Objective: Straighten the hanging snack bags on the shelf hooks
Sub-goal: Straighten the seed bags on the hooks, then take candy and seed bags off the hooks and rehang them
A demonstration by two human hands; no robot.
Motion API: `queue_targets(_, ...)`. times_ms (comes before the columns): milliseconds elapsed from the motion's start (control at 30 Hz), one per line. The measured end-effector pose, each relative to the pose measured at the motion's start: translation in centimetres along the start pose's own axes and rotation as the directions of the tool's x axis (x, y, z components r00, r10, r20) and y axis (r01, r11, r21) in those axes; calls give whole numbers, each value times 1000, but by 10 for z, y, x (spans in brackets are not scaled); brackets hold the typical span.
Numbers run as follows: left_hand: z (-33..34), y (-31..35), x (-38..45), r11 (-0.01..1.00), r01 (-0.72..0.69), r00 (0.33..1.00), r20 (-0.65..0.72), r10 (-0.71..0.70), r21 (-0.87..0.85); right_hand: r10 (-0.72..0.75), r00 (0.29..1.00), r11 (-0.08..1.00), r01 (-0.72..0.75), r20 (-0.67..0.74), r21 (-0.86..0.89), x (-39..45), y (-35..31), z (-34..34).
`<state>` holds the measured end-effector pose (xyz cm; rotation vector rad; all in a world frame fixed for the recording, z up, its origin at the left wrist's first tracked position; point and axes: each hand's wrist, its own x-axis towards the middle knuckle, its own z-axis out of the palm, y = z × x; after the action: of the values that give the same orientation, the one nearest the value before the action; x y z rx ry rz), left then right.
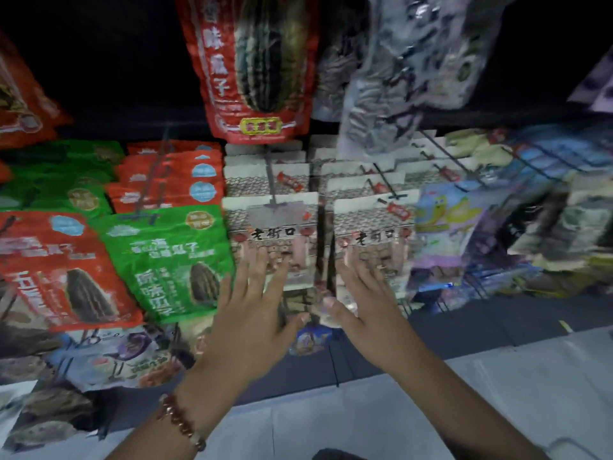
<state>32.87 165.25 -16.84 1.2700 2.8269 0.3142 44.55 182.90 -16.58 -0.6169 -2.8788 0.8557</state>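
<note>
Both my hands were open, with the fingers straight and spread. My left hand (pixel 255 303) pressed flat on the front white bag (pixel 270 224) of the left row, and my right hand (pixel 365 300) pressed flat on the front white bag (pixel 371 227) of the right row. These two rows hung side by side on two metal hooks (pixel 273 184), in the middle of the shelf. I could count about four white bags in each row, one behind the other, but the back ones were blurred.

To the left hung one green bag (pixel 166 257) in front, with about three red bags (pixel 172 174) behind it, and one more red bag (pixel 63 270) further left. Above the white bags hung one big red bag (pixel 255 68) with a seed picture. On my left wrist I wore one bracelet (pixel 180 423) of brown beads. The bags on the right side were too blurred to count.
</note>
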Motion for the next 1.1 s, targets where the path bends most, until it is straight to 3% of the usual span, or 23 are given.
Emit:
queue_targets(233, 13, 112, 41, 990, -136, 990, -25, 137, 24, 78, 990, 997, -76, -117, 29, -29, 90, -65)
queue_targets(467, 22, 186, 87, 973, -219, 976, 19, 218, 78, 202, 971, 979, -200, -126, 29, -46, 144, -108)
queue_targets(833, 44, 212, 169, 928, -371, 927, -48, 372, 31, 311, 927, 941, -332, -211, -70, 2, 185, -142)
queue_targets(967, 61, 209, 195, 905, -417, 902, -79, 424, 86, 341, 907, 933, -358, -249, -25, 31, 188, -155)
queue_targets(1100, 70, 207, 209, 903, -419, 892, -142, 428, 91, 338, 865, 935, -353, -371, 29, 54, 199, -161)
